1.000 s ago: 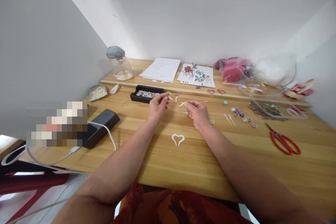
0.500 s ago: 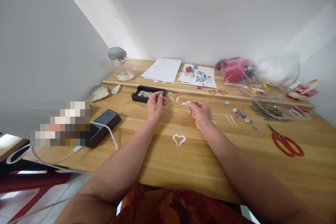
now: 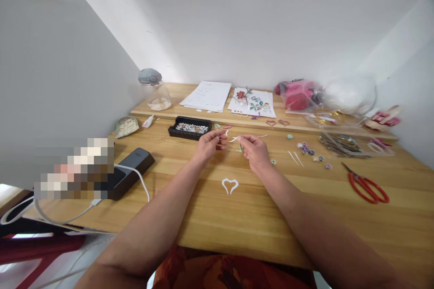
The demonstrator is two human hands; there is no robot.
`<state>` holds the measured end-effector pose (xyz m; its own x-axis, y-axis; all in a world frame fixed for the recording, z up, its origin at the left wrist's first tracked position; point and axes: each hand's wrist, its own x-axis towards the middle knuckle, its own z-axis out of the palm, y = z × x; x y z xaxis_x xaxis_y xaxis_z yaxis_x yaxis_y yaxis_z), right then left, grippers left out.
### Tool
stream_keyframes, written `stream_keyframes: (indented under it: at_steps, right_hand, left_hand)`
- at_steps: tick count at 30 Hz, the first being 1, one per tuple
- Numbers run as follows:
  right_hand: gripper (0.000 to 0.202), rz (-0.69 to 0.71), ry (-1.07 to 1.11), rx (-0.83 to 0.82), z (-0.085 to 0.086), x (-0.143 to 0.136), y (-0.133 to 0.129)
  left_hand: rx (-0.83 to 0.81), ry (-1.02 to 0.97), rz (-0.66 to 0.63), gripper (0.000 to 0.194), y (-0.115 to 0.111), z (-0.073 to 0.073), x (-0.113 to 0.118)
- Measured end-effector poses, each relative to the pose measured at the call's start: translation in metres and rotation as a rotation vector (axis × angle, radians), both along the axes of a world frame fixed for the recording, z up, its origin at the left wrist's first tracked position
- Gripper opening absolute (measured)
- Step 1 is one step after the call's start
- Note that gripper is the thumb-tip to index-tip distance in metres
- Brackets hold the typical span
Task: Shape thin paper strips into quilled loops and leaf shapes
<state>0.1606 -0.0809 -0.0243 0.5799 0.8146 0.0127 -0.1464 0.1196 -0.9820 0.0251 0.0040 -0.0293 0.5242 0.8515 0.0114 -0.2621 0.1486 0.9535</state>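
My left hand (image 3: 210,143) hovers over the middle of the table with thumb and fingertips pinched. A small white sliver shows at its fingertips, but whether the pinch holds it is unclear. Close by on the right, my right hand (image 3: 253,149) grips a small white cutout (image 3: 233,139) between thumb and forefinger. A bit of green thread (image 3: 239,148) shows below those fingers. Nearer to me, a white heart-shaped outline (image 3: 230,185), parted at the bottom, lies flat on the wood. A pink piece (image 3: 228,127) and a green leaf-shaped piece (image 3: 217,126) rest beyond the left hand.
A black tray (image 3: 172,133) of beads stands behind my left hand. Red-handled scissors (image 3: 368,187), two white strips (image 3: 295,158) and several small thread spools (image 3: 305,148) lie to the right. At left are a dark box-shaped device (image 3: 137,167) with a white cable and a lidded jar (image 3: 159,98).
My left hand has moved right, away from the bead tray and closer to my right hand. The right hand stays nearly in place, still gripping the white cutout. The view has shifted slightly.
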Motion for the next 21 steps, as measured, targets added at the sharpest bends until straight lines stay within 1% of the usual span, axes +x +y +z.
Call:
stream_keyframes:
  at_steps: [2, 4, 5, 7, 9, 10, 12, 14, 15, 16, 17, 19, 20, 21]
  right_hand:
    - [0.025, 0.023, -0.004, -0.008, 0.001, -0.001, -0.001]
    - [0.025, 0.05, -0.019, -0.017, 0.001, -0.002, -0.001]
    - [0.024, 0.061, -0.034, -0.019, 0.0, -0.003, -0.001]
    - [0.022, 0.076, -0.074, -0.015, -0.002, -0.003, -0.001]
    - [0.02, 0.087, -0.108, -0.009, -0.006, -0.003, 0.0]
    - [0.02, 0.091, -0.118, -0.007, -0.007, -0.002, 0.0]
    - [0.019, 0.091, -0.125, -0.003, -0.009, -0.002, 0.001]
    - [0.02, 0.085, -0.12, 0.003, -0.01, -0.001, 0.001]
    - [0.021, 0.08, -0.116, 0.007, -0.01, -0.001, 0.001]
    - [0.021, 0.077, -0.113, 0.01, -0.011, 0.0, 0.001]
    - [0.022, 0.074, -0.113, 0.009, -0.011, 0.0, 0.001]
    - [0.023, 0.068, -0.121, 0.004, -0.011, 0.0, 0.002]
    - [0.023, 0.065, -0.126, 0.002, -0.011, 0.0, 0.002]
    - [0.022, 0.066, -0.127, 0.001, -0.011, 0.0, 0.002]
  left_hand:
    - [-0.066, -0.044, -0.067, 0.036, 0.0, 0.002, -0.001]
    - [-0.087, -0.033, -0.11, 0.036, -0.001, 0.004, -0.002]
    - [-0.069, -0.012, -0.106, 0.034, -0.002, 0.005, -0.003]
    - [0.005, 0.025, -0.037, 0.035, -0.003, 0.006, -0.003]
    - [0.063, 0.024, 0.063, 0.045, -0.003, 0.006, -0.003]
    - [0.065, 0.019, 0.095, 0.051, -0.003, 0.007, -0.003]
    - [0.036, 0.037, 0.089, 0.056, -0.003, 0.007, -0.003]
    - [0.05, 0.103, 0.021, 0.049, -0.004, 0.007, -0.003]
    - [0.093, 0.14, 0.0, 0.044, -0.005, 0.007, -0.003]
    - [0.16, 0.168, 0.007, 0.04, -0.006, 0.007, -0.003]
    - [0.244, 0.187, 0.046, 0.037, -0.006, 0.007, -0.003]
    - [0.399, 0.205, 0.17, 0.036, -0.007, 0.008, -0.002]
    - [0.44, 0.202, 0.215, 0.039, -0.007, 0.008, -0.002]
    - [0.447, 0.189, 0.225, 0.042, -0.006, 0.008, -0.002]
